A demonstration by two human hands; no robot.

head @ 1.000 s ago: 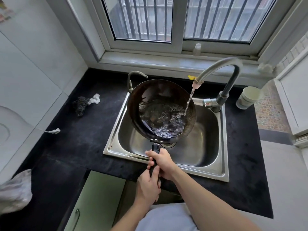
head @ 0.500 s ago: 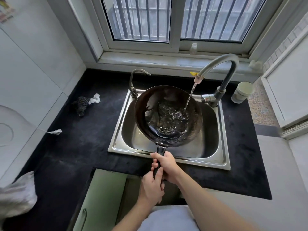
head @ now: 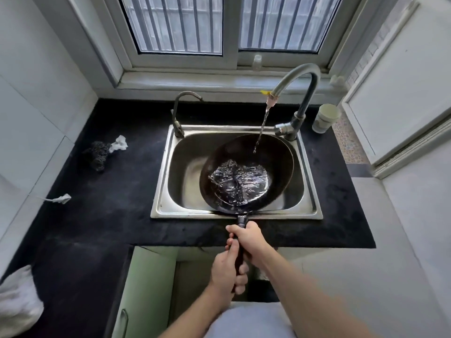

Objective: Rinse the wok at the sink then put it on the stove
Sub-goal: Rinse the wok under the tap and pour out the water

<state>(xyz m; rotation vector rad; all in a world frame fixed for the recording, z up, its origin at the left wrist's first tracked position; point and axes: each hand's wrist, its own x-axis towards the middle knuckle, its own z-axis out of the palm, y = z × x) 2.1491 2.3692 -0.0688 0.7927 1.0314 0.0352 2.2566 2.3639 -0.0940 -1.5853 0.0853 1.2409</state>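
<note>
A dark round wok [head: 275,159] hangs over the right half of the steel sink [head: 161,191], with rippling water pooled in its bottom. Its black handle reaches toward me over the sink's front rim. My right hand [head: 249,240] grips the handle near the wok, and my left hand [head: 225,272] grips the handle's end just below it. The tall curved tap [head: 300,76] runs a thin stream onto the wok's far inner wall. No stove is in view.
A second small tap [head: 178,113] stands at the sink's back left. A white cup [head: 325,118] sits right of the tall tap. On the black counter [head: 109,203] lie a dark scouring pad [head: 97,154] and white scraps [head: 119,143]. A white bag [head: 17,303] lies at bottom left.
The wok has dropped lower and levelled out from its tilt toward me, shifting to the sink's right half. Both hands stay on the handle. The water keeps running.
</note>
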